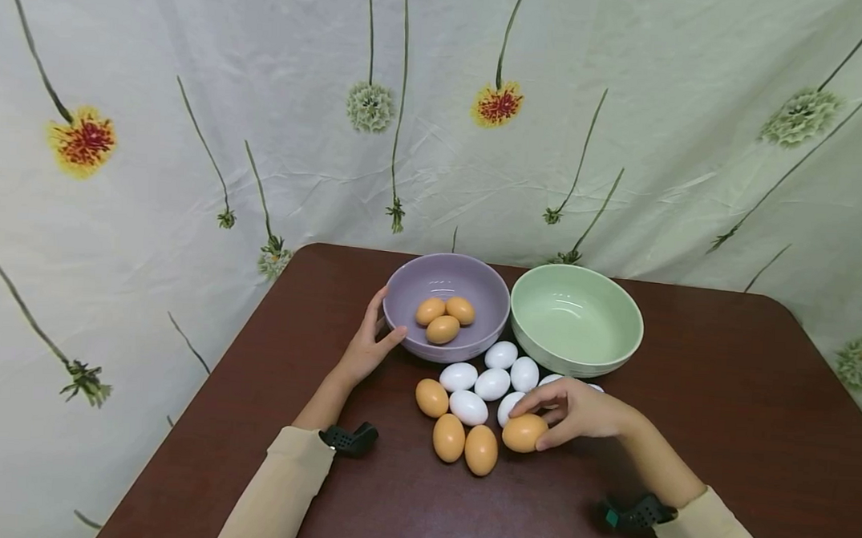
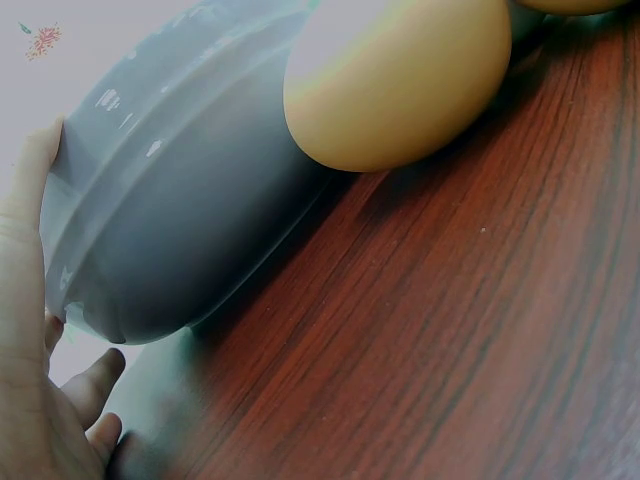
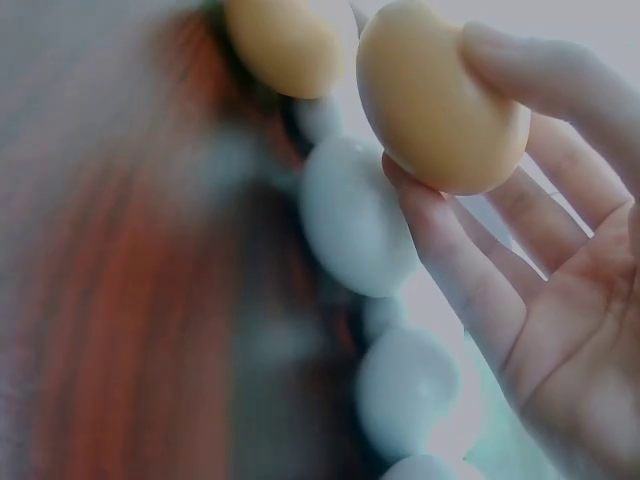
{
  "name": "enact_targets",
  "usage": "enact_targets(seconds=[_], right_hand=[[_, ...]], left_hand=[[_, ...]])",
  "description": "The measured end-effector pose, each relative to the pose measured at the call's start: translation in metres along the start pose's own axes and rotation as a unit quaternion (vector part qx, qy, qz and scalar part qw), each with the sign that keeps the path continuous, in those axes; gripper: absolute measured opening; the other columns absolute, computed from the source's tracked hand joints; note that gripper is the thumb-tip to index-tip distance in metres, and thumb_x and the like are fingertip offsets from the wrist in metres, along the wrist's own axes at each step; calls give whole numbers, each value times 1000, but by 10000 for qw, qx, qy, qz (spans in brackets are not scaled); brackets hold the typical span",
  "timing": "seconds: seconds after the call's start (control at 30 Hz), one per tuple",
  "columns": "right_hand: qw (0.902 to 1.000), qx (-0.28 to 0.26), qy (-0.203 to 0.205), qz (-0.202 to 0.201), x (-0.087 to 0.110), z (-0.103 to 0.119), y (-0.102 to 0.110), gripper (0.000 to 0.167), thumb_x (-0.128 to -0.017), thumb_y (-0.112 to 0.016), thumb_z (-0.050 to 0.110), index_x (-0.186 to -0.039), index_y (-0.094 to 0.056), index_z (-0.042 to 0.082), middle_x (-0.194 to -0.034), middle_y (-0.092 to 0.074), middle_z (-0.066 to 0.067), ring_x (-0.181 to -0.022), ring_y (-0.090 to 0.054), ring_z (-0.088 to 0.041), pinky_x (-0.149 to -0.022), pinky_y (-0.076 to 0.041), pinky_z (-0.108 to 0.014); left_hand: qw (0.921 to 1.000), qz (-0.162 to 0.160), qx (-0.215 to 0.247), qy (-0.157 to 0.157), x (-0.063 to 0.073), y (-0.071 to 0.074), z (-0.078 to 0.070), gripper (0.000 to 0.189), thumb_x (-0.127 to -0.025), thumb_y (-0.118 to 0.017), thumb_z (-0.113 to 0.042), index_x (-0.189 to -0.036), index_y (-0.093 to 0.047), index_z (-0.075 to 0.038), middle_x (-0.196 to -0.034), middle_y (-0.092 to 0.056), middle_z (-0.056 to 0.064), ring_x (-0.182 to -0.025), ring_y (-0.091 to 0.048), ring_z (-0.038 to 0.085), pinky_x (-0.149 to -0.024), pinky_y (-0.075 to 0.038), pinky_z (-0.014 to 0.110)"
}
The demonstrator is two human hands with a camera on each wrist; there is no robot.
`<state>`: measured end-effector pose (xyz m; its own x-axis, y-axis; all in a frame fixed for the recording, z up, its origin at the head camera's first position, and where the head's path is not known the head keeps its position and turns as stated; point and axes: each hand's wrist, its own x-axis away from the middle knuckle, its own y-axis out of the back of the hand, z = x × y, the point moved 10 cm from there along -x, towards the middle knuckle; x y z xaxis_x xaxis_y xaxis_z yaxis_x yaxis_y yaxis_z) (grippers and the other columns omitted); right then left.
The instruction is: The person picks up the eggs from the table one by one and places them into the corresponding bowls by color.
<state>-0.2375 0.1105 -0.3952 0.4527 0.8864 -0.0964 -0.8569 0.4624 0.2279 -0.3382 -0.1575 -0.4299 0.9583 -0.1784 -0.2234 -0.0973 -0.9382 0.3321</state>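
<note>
My right hand (image 1: 579, 412) pinches a brown egg (image 1: 524, 433) between thumb and fingers, close over the table beside the white eggs. In the right wrist view this brown egg (image 3: 440, 100) sits between the fingertips, in front of a white egg (image 3: 355, 215). My left hand (image 1: 366, 346) holds the near left side of the purple bowl (image 1: 486, 336), its thumb by the rim and its fingers along the outer wall. Three brown eggs (image 1: 443, 330) lie inside that bowl. Just right of it stands a green bowl (image 1: 576, 319) with no eggs visible inside.
Several white eggs (image 1: 492, 384) lie grouped before the bowls, some partly hidden by my right hand. Three loose brown eggs (image 1: 448, 438) lie left of the held one. The dark wooden table (image 1: 722, 378) ends at a flowered cloth backdrop (image 1: 436, 141).
</note>
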Motion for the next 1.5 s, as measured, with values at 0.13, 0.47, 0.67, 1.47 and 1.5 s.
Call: enact_targets(seconds=[0.13, 0.47, 0.67, 1.47, 1.5], right_hand=[[9996, 153, -177, -140, -4, 1, 10, 42, -80, -77, -1, -118, -62, -11, -117, -65, -20, -105, -63, -13, -80, -56, -35], [9996, 113, -156, -212, -19, 9, 25, 42, -81, -76, -2, -118, -61, -14, -116, -67, -10, -104, -61, -10, -78, -55, -29], [9989, 156, -322, -317, -27, 10, 33, 43, -81, -76, -2, -119, -61, -13, -115, -67, -12, -97, -65, -11, -75, -55, -27], [9859, 190, -340, -1626, -74, 16, 71, 43, -81, -75, -4, -121, -63, -9, -111, -69, -8, -97, -64, -14, -81, -52, -28], [9844, 254, -312, -1712, -76, 16, 73, 42, -81, -75, -3, -121, -63, -8, -110, -69, -8, -97, -64, -14, -81, -52, -27]], left_hand=[[10000, 3, -28, 19, 1, 0, 1, 79, -97, -60, -21, -158, -9, -20, -162, -7, 11, -141, -23, 43, -113, -22, 53], [9999, -71, -83, 38, 1, 2, 2, 80, -95, -62, -26, -157, -11, -21, -162, -8, 11, -139, -27, 45, -112, -24, 55], [9999, -46, -110, 120, 1, 2, 2, 80, -96, -61, -20, -157, -10, -20, -162, -8, 10, -139, -27, 44, -112, -24, 53], [9995, 150, -3, 267, 10, 2, -34, 79, -95, -59, -8, -156, -8, -4, -160, -7, 22, -139, -24, 48, -112, -23, 55], [9996, 147, -1, 258, 10, 2, -34, 79, -95, -59, -7, -156, -8, -4, -160, -8, 22, -139, -24, 49, -112, -23, 55]])
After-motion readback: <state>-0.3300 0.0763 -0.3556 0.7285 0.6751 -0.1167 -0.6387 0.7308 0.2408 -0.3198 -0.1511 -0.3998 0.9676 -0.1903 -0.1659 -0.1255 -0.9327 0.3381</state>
